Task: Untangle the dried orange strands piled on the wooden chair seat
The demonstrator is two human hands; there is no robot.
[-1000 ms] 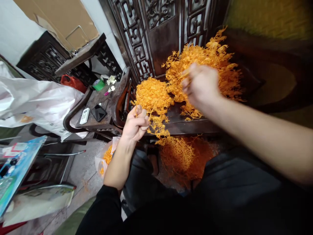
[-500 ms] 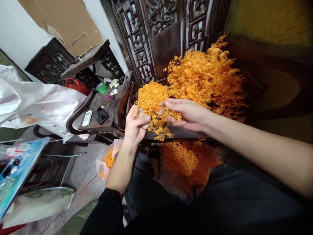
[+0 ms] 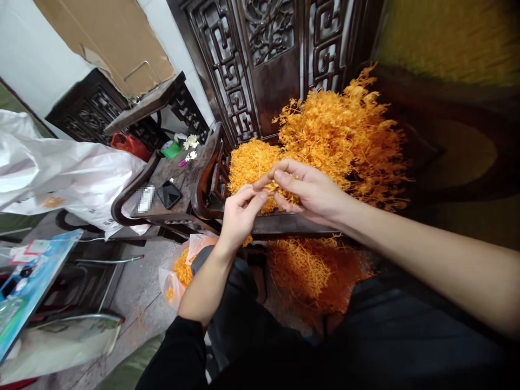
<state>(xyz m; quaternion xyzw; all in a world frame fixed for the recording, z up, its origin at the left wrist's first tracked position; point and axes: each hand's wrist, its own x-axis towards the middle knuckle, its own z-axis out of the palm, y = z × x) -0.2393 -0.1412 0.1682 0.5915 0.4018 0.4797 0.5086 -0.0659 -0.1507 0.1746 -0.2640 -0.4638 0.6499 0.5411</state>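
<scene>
My left hand (image 3: 240, 212) is closed in a pinch, and its fingertips meet those of my right hand; what they pinch is hidden. Curled around a small orange sprig (image 3: 289, 196), my right hand (image 3: 314, 190) has its index finger and thumb reaching toward the left fingers. Just behind the hands lies a low heap of short orange bits (image 3: 252, 161) on the dark wooden seat (image 3: 300, 223). To the right of it stands a large bushy pile of orange branching sprigs (image 3: 341, 127).
Below the seat, a heap of thin orange stems (image 3: 303, 265) lies on the floor by my legs. A plastic bag (image 3: 175, 281) with orange bits stands left. The side table (image 3: 179, 172) holds a black phone (image 3: 169, 194) and green tape (image 3: 171, 149). A carved wooden back (image 3: 274, 100) rises behind.
My left hand has moved right and closer, so its fingertips now meet the right hand's. The orange sprig that hung below the hands no longer shows there. The right hand has hardly shifted.
</scene>
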